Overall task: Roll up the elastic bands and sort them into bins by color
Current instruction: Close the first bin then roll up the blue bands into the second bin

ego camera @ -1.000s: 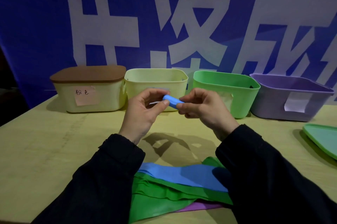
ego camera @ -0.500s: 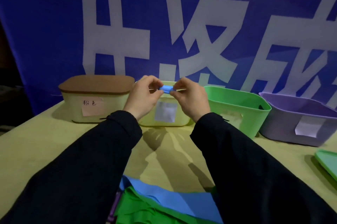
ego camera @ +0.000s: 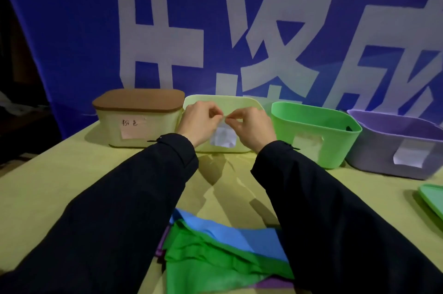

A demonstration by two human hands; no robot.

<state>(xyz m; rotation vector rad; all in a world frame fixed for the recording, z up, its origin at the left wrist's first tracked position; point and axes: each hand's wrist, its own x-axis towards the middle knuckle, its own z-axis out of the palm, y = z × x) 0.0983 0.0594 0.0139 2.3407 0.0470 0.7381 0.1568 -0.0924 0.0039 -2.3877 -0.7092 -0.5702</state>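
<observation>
Both our hands are up over the pale yellow-green bin (ego camera: 251,102), second from the left in the back row; left hand (ego camera: 200,123) and right hand (ego camera: 251,129) have their fingers curled in with the tips nearly meeting above the bin's front wall; honestly we can't tell if anything's pinched between them, the blue roll isn't visible from here. Next to that bin on the left sits a cream bin (ego camera: 115,128) with a brown lid (ego camera: 139,99) and a pink handwritten label (ego camera: 130,128); on the right a green bin (ego camera: 316,135), then a purple bin (ego camera: 383,159) with a white label. The unrolled bands are piled on the worktop (ego camera: 48,186) between our sleeves: a blue band (ego camera: 227,233) on top, a green band (ego camera: 203,267) under it, a purple band (ego camera: 275,285) peeking out at the bottom. A green lid (ego camera: 434,200) lies at the right edge.
</observation>
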